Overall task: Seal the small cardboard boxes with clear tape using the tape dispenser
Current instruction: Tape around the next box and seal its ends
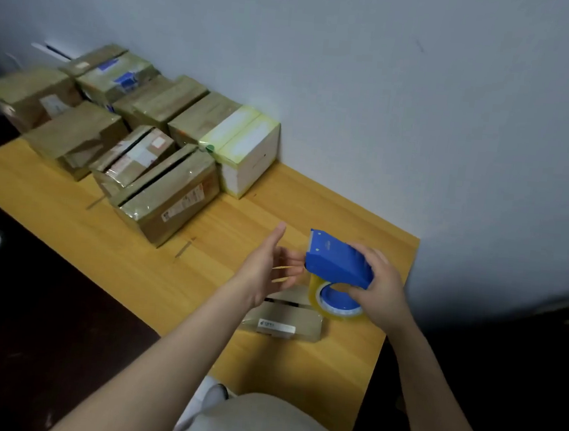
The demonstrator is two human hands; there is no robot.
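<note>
My right hand (382,285) grips a blue tape dispenser (337,259) with a roll of clear yellowish tape (335,307), held above a small flat cardboard box (284,322) on the wooden table (134,260). My left hand (268,265) hovers just left of the dispenser's front end, fingers stretched out and relaxed, near a thin strip of tape; whether the fingers touch the strip cannot be told. The small box is partly hidden by both hands and the dispenser.
Several taped cardboard boxes (168,191) are packed together at the table's far left, with a white box (244,150) against the wall. The table's right edge (395,311) lies beside my right hand. A dark floor surrounds the table.
</note>
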